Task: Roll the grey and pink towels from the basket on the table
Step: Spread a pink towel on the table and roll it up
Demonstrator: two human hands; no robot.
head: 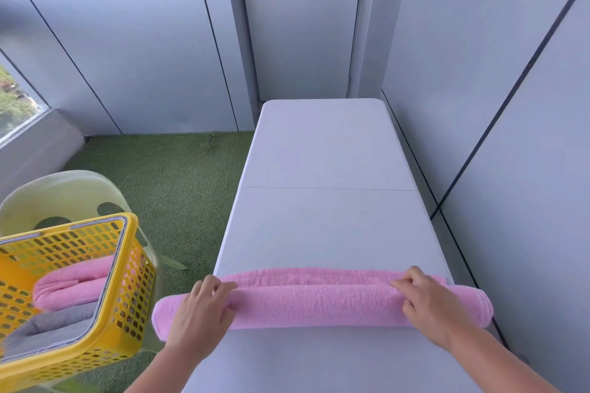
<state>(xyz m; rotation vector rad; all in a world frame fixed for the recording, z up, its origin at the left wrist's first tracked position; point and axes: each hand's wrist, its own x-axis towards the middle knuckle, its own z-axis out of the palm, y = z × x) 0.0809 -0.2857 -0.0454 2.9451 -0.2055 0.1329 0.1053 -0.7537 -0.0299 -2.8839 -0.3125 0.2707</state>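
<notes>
The pink towel (319,305) lay nearly rolled across the near end of the table (329,226), both ends overhanging. The left hand (201,313) and right hand (429,308) each gripped it, fingers curled over the roll. At near left, the basket (129,290) held a grey towel (54,327) and a second pink towel (68,285)

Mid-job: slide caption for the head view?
Left hand and right hand grip a nearly rolled pink towel on the table; the basket holds a second pink towel and a grey towel.
</notes>
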